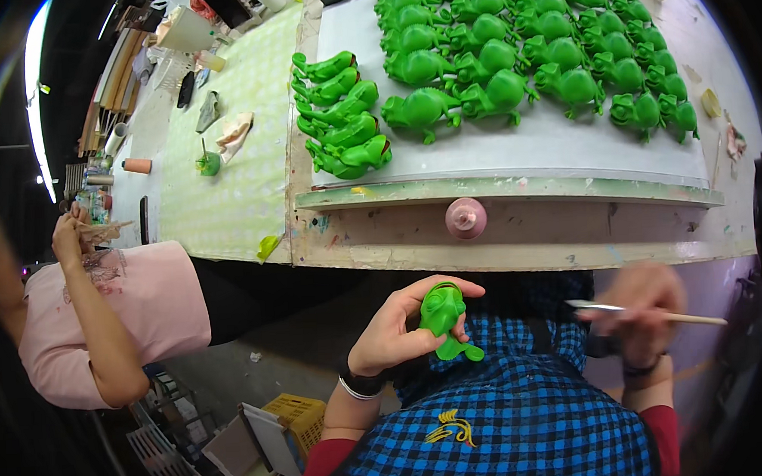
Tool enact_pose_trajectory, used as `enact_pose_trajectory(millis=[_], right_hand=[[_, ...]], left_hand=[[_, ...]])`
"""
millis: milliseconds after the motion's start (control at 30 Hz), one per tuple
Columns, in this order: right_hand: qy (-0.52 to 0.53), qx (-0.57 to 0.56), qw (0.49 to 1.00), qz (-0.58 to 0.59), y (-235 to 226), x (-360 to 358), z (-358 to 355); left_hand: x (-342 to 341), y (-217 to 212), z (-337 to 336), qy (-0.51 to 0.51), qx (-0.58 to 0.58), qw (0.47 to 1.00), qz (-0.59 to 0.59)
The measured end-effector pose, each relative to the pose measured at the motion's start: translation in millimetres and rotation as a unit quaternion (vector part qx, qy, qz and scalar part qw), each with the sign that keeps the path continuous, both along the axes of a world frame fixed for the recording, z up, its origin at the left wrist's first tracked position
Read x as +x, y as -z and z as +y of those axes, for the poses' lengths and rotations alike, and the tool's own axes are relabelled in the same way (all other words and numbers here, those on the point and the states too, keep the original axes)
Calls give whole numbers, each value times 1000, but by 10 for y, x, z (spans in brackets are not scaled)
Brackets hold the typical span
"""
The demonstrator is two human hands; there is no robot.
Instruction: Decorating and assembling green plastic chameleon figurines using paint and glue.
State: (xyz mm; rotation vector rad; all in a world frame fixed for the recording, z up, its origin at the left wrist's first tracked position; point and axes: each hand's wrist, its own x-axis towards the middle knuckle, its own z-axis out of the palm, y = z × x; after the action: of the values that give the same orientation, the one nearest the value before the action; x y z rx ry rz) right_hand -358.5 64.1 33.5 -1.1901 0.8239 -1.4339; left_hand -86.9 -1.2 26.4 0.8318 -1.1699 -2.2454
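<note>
— What's going on at the bench (pixel 518 231) right now?

— Looks to me like painting, one figure at a time. The left hand (pixel 394 332) has a green frog figure (pixel 444 317) held just below the bench edge, over a blue checked apron (pixel 528 420). Fingers curled round its body, thumb over the top, a firm wrap rather than a pinch.

— And the other hand?

— The right hand (pixel 639 311) is blurred, but it is closed on a thin brush (pixel 652 312), pinched like a pen, tip pointing toward the frog.

— So what does the next bit need?

— My guess: bringing the brush tip onto a small spot of the figure, so the left hand must hold it steady and turn the right face up.

— How does the frog look?

— Glossy, bright green all over, wide mouth, a foot sticking out below the palm. I can't make out any painted detail.

— Anything else near the bench?

— A pink pot (pixel 466 218) on its front edge, rows of green figures (pixel 518 50) on a white board (pixel 514 149) further back, and another person in a pink top (pixel 135 307) at its left end.
</note>
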Motion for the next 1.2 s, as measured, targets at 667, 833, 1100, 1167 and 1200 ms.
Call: enact_pose_trajectory(millis=[667, 833, 1100, 1167, 1200], right_hand=[[-44, -19, 983, 179, 157, 1135, -525], [-73, 30, 971, 227, 154, 1099, -520], [-41, -16, 977, 207, 174, 1063, -513], [-40, -21, 978, 205, 180, 1061, -513], [-40, -28, 978, 204, 184, 1060, -514]], left_hand=[[530, 386, 45, 42, 120, 986, 110], [489, 340, 11, 71, 132, 988, 41], [452, 341, 9, 78, 140, 987, -4], [458, 365, 1, 77, 108, 988, 82], [459, 373, 5, 96, 121, 987, 44]])
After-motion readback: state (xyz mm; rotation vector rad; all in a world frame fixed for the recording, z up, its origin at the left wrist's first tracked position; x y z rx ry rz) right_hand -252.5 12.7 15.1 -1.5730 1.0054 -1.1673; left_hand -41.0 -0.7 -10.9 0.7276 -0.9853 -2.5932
